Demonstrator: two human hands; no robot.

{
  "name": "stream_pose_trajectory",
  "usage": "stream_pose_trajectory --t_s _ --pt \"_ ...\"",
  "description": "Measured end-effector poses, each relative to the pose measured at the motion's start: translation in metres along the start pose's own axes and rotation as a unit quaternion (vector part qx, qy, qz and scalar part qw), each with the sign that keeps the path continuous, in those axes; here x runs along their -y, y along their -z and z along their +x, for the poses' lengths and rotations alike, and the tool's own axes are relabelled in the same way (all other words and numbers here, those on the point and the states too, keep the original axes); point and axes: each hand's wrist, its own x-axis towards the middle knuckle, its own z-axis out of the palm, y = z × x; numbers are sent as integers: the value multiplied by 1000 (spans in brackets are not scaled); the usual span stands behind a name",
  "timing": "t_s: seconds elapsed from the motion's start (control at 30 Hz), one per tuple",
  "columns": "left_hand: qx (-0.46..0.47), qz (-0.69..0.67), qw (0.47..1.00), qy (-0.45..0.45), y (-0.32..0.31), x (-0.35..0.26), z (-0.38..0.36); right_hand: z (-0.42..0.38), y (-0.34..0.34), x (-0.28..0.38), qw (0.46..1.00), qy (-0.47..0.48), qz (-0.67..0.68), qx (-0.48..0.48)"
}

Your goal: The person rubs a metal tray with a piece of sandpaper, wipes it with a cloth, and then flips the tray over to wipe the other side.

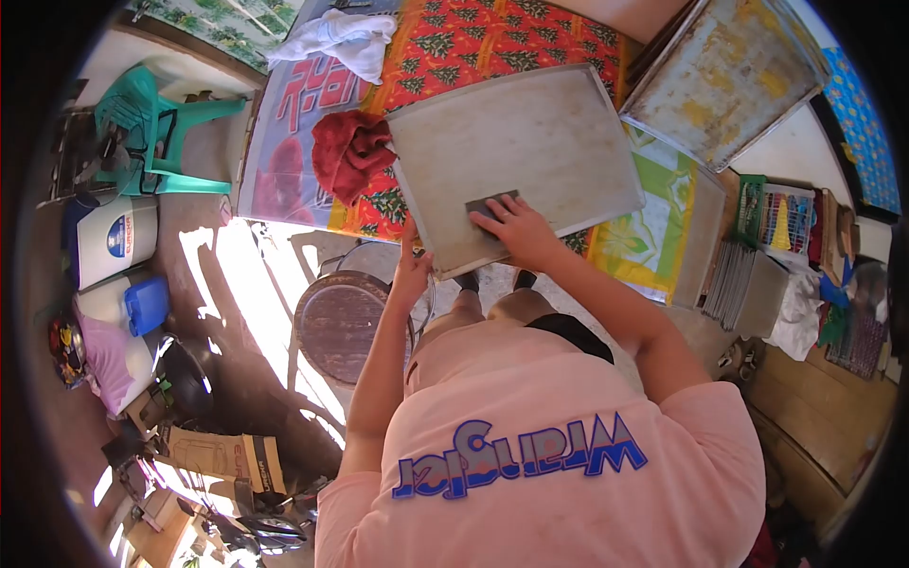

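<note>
Right now the tray (511,133) is lying on the table (454,43) straight ahead of the body, its near left corner jutting past the table's front edge. Its long axis is running across my view, slanting so that the right end is sitting farther off than the left. On its face the dark pad (478,204) is lying toward the near edge, a little left of centre, its own length roughly following the tray's.

I'm resting the right hand (524,232) on that pad: the fingers are spreading over it from the near right side and holding it against the tray, with no gap showing. Most of the face is stretching beyond the fingertips, away and to the right.

With the left hand (411,275) I'm gripping the tray's left edge by the near corner, so this hand is nearer the corner.

Just beside that edge the red cloth (346,156) is lying bunched; the white cloth (336,43) is sitting farther off. A stained tray (724,80) is standing to the right, and the stool (346,327) is waiting left of the legs.
</note>
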Motion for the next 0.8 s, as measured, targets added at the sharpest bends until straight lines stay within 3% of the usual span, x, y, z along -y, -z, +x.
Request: stream_pose_trajectory --t_s 0.03,0.07,0.17,0.37,0.4,0.5,0.53,0.63,0.67,0.77,0.8 --pt "1 -6 1000 17 -1 -1 -1 -8 9 -8 1000 -25 15 2" --pt "2 -12 999 32 -1 -4 -1 -28 -4 -10 998 38 -23 36" --pt "-5 -9 1000 18 -2 -11 -2 -84 -14 -4 994 103 -27 14" --pt "8 -5 999 44 1 -4 -1 -58 18 -16 999 28 -26 31" --pt "6 -12 999 39 1 -3 -1 -62 19 -18 997 40 -41 60" --pt "-4 -21 999 30 -3 -4 -1 -109 -8 -43 996 5 -83 25" --pt "-8 -19 999 25 -4 -8 -2 -109 10 -52 996 -78 -18 46" --pt "-14 -6 1000 2 -4 -7 -4 -109 43 -49 974 -227 -6 -2" --pt "-13 -2 1000 -3 -2 -1 -2 -106 33 -43 979 -201 26 14" --pt "-10 1 1000 -2 -4 -5 -1 -100 12 -12 998 -35 -48 15" --pt "-10 3 1000 2 -4 -7 -3 -100 12 -16 996 -76 -26 -26"
